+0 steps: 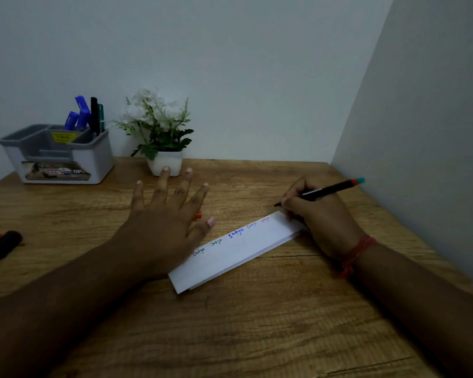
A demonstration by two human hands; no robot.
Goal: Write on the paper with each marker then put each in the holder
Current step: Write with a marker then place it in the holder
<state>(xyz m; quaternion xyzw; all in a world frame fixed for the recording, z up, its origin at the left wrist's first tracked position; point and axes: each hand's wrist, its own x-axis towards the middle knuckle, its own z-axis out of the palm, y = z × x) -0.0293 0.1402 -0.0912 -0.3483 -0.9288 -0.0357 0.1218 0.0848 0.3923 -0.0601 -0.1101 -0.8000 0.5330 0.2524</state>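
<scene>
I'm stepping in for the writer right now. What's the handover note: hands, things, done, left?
Right hand grips a pen, tip at the far end of the paper.
Left hand is spread open over the paper's near end; a red cap peeks from under it.
Done: five words written; four markers stand in the holder.
Left: stow this pen, then use the markers at the left edge.
</scene>
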